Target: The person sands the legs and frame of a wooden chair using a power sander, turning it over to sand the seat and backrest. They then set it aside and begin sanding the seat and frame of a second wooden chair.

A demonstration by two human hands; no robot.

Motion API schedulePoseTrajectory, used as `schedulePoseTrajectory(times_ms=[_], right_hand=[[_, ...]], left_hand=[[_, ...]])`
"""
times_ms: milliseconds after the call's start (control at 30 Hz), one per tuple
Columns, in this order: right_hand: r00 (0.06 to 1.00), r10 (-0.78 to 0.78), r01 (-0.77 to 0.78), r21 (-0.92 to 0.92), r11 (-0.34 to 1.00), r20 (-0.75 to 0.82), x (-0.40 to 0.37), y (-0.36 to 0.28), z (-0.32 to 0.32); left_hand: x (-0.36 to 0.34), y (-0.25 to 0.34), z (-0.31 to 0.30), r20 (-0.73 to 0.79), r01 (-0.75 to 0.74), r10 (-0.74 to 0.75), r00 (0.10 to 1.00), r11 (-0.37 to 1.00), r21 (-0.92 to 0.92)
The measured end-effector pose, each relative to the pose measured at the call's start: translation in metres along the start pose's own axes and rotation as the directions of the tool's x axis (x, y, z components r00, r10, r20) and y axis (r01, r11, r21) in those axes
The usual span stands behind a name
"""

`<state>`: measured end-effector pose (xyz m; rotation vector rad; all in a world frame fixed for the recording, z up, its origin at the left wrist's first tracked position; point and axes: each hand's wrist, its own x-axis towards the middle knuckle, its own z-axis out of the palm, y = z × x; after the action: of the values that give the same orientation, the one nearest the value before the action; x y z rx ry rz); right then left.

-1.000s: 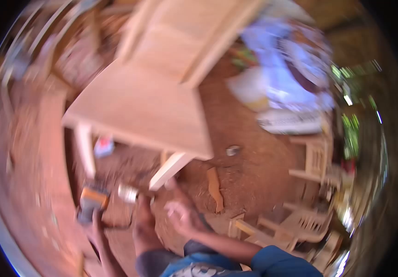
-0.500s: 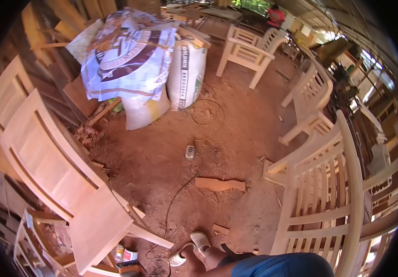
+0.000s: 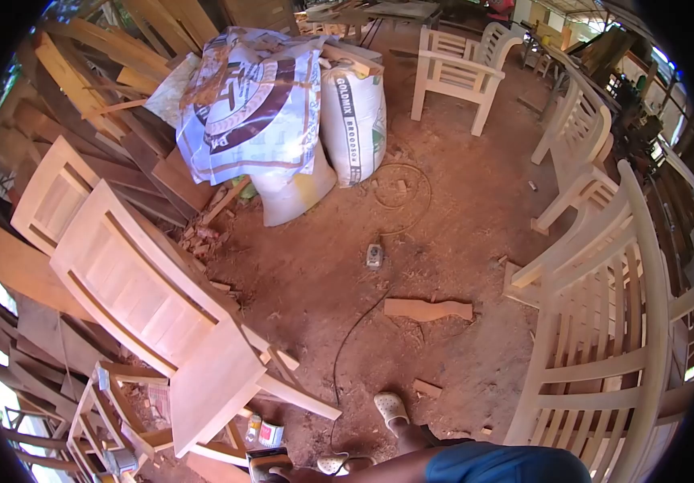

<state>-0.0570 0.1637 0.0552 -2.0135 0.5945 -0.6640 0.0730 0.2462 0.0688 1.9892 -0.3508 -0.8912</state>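
At the bottom edge, a bare forearm stretches left from blue cloth. It ends in what looks like my left hand, right at a small dark-topped object whose kind I cannot tell; the fingers are mostly cut off by the frame. Beside that object stand a small can with a red and white label and a narrower container. Above them leans an unpainted wooden chair with a slatted back. My right hand is out of view. My light clogs rest on the dirt floor.
Wooden benches line the right side, with an armchair farther back. Stuffed sacks stand against stacked boards. A socket box with a cord and a curved wood piece lie on the floor.
The view has shifted, so the scene sits farther right. The forearm now reaches left along the bottom toward the dark-topped object, and the clogs are farther apart.
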Motion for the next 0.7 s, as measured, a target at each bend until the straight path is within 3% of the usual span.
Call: schedulePoseTrajectory(times_ms=[100, 133, 233, 267, 300, 367, 400, 433, 467, 500, 533, 567, 600, 633, 667, 700], right_hand=[[0.989, -0.113, 0.112, -0.012, 0.994, -0.091, 0.001, 0.024, 0.057], [0.989, -0.089, 0.108, 0.156, 0.982, -0.122, 0.002, 0.018, 0.052], [0.996, -0.008, 0.006, 0.019, 1.0, 0.087, 0.009, 0.025, 0.082], [0.969, 0.115, -0.156, 0.18, 0.971, 0.22, 0.018, -0.001, 0.047], [0.994, 0.069, -0.083, 0.171, 0.982, 0.087, 0.022, 0.002, 0.058], [0.992, 0.096, -0.11, 0.193, 0.975, 0.079, 0.037, -0.005, 0.058], [0.995, 0.095, -0.092, 0.212, 0.973, -0.003, 0.04, 0.001, 0.077], [0.982, 0.177, -0.189, 0.273, 0.943, 0.067, 0.041, 0.012, 0.096], [0.971, 0.237, -0.232, 0.32, 0.918, 0.024, 0.043, 0.017, 0.106], [0.956, 0.293, -0.269, 0.366, 0.891, -0.01, 0.042, 0.024, 0.112], [0.933, 0.359, -0.326, 0.392, 0.86, -0.011, 0.042, 0.033, 0.119], [0.906, 0.423, -0.38, 0.419, 0.825, -0.012, 0.04, 0.043, 0.129], [0.874, 0.486, -0.43, 0.447, 0.785, -0.013, 0.039, 0.053, 0.138], [0.834, 0.551, -0.484, 0.457, 0.746, -0.017, 0.037, 0.058, 0.135], [0.789, 0.614, -0.534, 0.47, 0.703, -0.022, 0.035, 0.063, 0.13], [0.734, 0.68, -0.606, 0.458, 0.65, 0.006, 0.034, 0.066, 0.123]], left_hand=[[-0.021, 0.025, 0.006, 0.017, 0.015, -0.015, 1.0, 0.998, -0.053], [-0.027, 0.034, 0.006, 0.023, 0.022, -0.021, 1.0, 0.997, -0.075], [-0.042, 0.062, -0.004, 0.069, 0.052, -0.041, 0.997, 0.985, -0.165], [-0.041, 0.065, -0.011, 0.097, 0.064, -0.047, 0.994, 0.981, -0.184], [-0.037, 0.065, -0.024, 0.128, 0.072, -0.049, 0.991, 0.982, -0.177], [-0.014, 0.043, -0.049, 0.191, 0.071, -0.053, 0.98, 0.994, -0.086], [0.0, 0.03, -0.064, 0.276, 0.021, -0.021, 0.961, 1.0, 0.002], [0.016, 0.016, -0.082, 0.365, -0.041, 0.008, 0.931, 0.996, 0.084], [0.03, -0.001, -0.102, 0.439, -0.198, 0.064, 0.896, 0.944, 0.265], [0.045, 0.0, -0.112, 0.446, -0.095, 0.038, 0.894, 0.99, 0.105], [0.052, 0.004, -0.129, 0.491, -0.154, 0.061, 0.869, 0.976, 0.152], [0.055, 0.045, -0.128, 0.537, -0.212, 0.073, 0.841, 0.956, 0.203], [0.073, 0.059, -0.133, 0.557, -0.366, 0.208, 0.804, 0.911, 0.188], [0.091, 0.061, -0.141, 0.489, -0.423, 0.249, 0.836, 0.86, 0.285], [0.154, 0.027, -0.176, 0.667, -0.873, 0.566, 0.485, 0.364, 0.325], [0.149, 0.055, -0.163, 0.503, -0.644, 0.449, 0.738, 0.691, 0.327]])
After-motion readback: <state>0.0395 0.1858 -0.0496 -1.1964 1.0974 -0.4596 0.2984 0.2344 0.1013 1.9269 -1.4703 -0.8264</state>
